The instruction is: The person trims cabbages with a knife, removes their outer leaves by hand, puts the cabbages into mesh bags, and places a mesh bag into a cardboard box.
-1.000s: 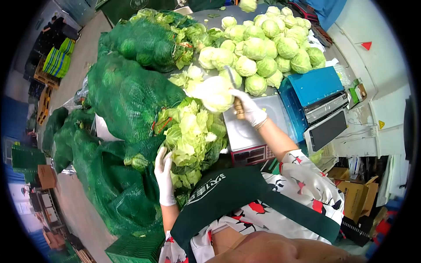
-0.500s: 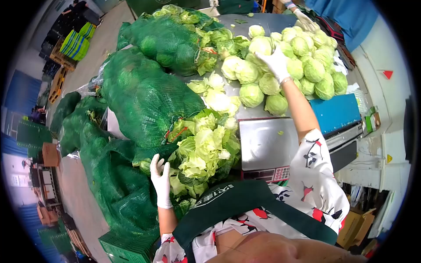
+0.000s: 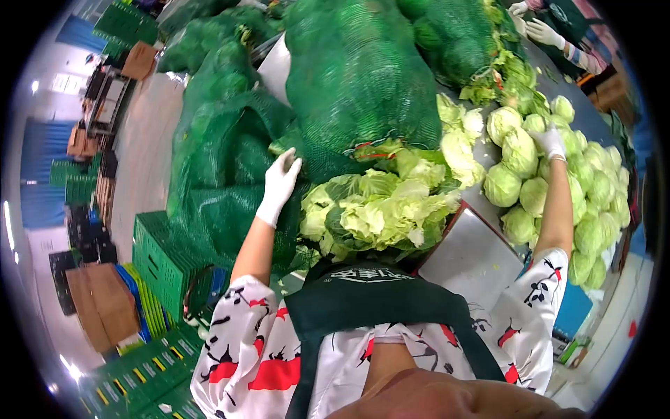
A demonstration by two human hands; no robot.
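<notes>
My left hand [image 3: 280, 183], in a white glove, is at the open green mesh bag [image 3: 209, 202], beside a cabbage partly hidden in the netting. Its fingers are bent, and whether they pinch the net is unclear. On the right, my right hand [image 3: 550, 142], also gloved, reaches onto the pile of trimmed cabbages [image 3: 586, 174]; its fingers are too indistinct to tell what they hold. Between my arms lies a heap of loose outer leaves [image 3: 384, 209]. A full green mesh bag [image 3: 359, 77] stands behind the leaves. No knife can be made out.
A scale [image 3: 474, 255] with a metal plate is right of the leaves. Green crates [image 3: 164, 262] and a cardboard box [image 3: 102, 306] stand at the left. Another person's gloved hand [image 3: 544, 33] shows at the upper right, near another full bag [image 3: 453, 49].
The view has turned toward the left. My right hand went from holding a knife by a cabbage near the scale to the cabbage pile. My left hand stays near the open bag.
</notes>
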